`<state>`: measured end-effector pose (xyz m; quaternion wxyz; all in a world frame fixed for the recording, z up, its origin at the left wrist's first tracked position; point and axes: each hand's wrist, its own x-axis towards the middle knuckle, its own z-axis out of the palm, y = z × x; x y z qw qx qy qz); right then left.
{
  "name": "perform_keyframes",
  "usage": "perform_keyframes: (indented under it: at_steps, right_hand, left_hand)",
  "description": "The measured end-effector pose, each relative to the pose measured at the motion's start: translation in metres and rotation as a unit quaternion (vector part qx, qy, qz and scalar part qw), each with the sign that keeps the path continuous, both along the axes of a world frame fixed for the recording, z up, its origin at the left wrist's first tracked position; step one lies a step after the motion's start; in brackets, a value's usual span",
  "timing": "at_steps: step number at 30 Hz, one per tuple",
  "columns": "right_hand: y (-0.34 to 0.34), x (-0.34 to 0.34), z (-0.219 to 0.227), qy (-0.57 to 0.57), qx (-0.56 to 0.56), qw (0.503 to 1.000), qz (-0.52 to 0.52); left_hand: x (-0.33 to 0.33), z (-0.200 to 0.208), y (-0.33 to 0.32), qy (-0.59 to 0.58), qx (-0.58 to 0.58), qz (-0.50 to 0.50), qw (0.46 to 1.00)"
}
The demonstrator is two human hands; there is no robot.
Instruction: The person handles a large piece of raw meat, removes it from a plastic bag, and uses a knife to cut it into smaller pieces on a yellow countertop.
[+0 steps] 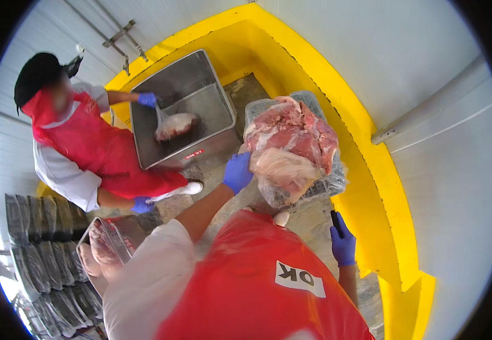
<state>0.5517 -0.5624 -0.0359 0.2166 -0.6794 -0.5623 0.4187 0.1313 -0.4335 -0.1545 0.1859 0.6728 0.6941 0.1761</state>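
A large slab of raw red meat (288, 133) lies on a grey plastic crate (308, 101) in front of me, with clear plastic film (285, 167) bunched over its near side. My left hand (238, 173), in a blue glove, is closed on the film at the left edge of the meat. Lower right, my right hand (343, 241), also gloved in blue, grips a black handle (335, 218) that juts out above the fist. Whatever else belongs to that handle is hidden. The hand hangs apart from the crate and meat.
To the left a co-worker in a red apron (104, 133) holds bagged meat (177, 126) in a metal tub (217, 73). A bin of meat (101, 249) stands near my left arm, beside stacked black trays (53, 272). A yellow curb (365, 170) curves along the wall.
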Motion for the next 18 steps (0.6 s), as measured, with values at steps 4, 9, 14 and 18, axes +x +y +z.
perform_keyframes:
  at_steps: [4, 9, 14, 18]
  right_hand:
    - [-0.016, 0.005, -0.017, -0.031, 0.022, 0.999, -0.007]
    - [-0.017, -0.026, -0.014, -0.128, 0.161, 0.978, 0.040]
    - [-0.038, -0.057, 0.030, -0.201, 0.010, 0.979, 0.002]
    - [-0.083, -0.055, 0.032, -0.249, 0.067, 0.966, -0.023]
  left_hand:
    - [0.018, 0.060, -0.001, 0.062, 0.168, -0.110, 0.978]
    - [0.045, 0.077, 0.002, -0.001, 0.160, -0.166, 0.973]
    - [0.049, 0.024, -0.006, -0.023, 0.102, -0.293, 0.950]
    - [0.052, -0.008, -0.033, -0.074, 0.050, -0.387, 0.918]
